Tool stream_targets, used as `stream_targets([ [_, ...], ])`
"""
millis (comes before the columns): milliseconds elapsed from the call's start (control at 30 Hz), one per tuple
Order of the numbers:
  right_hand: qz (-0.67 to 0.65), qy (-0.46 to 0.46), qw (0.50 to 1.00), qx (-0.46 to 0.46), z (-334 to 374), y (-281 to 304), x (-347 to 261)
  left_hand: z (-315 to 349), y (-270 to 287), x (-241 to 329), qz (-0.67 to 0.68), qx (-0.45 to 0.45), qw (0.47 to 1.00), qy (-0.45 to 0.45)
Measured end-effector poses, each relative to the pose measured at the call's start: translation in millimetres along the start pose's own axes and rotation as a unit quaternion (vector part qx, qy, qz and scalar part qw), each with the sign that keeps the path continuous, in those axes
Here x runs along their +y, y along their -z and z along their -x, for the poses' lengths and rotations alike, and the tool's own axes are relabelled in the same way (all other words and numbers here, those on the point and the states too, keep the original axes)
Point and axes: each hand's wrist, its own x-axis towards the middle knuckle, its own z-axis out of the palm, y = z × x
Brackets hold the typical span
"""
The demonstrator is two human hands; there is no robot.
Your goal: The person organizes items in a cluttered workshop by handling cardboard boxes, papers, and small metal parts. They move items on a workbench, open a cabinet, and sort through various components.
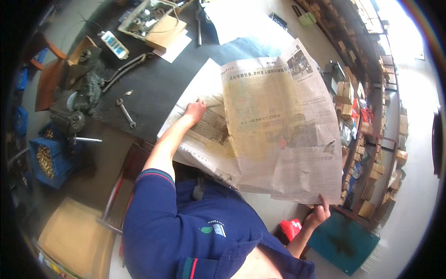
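A large newspaper sheet (pixel 260 125), opened out and creased down the middle, lies partly over the dark workbench. Its right side hangs past the bench edge. My left hand (pixel 196 110) is on the left page with fingers curled, gripping the paper. At the lower right corner, my right hand (pixel 318 215) pinches the sheet's edge, holding that side up. An open-ended wrench (pixel 126 113) lies on the bench to the left of my left hand.
A bench vise (pixel 76 118) and a white power strip (pixel 114 45) sit at the left. Farther back are a parts tray (pixel 141 21) and a cardboard box (pixel 166 32). Blue bins (pixel 49 162) hold brass pieces. Shelves with boxes (pixel 367 209) line the right; a teal surface (pixel 344 242) is below.
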Motion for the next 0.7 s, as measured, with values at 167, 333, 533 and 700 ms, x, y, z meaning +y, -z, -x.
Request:
stream_targets([
  [167, 0.004, 0.011, 1.0, 0.016, 5.5, -13.0, 9.4, -5.2, -19.1, -1.3, -0.025, -0.002, 0.999, -0.029],
  [333, 0.029, -0.051, 0.998, -0.034, -21.0, -3.2, 31.9, 26.8, 6.1, -52.8, -0.052, 0.04, 0.997, -0.046],
  [533, 0.03, 0.126, 0.991, -0.018, -57.9, -44.2, 18.1, 59.5, 113.1, -161.9, -0.061, 0.061, 0.983, 0.162],
  [700, 0.05, 0.155, 0.985, -0.049, -67.8, -61.6, -26.7, 42.8, 202.3, -254.7, -0.104, 0.164, 0.932, 0.305],
])
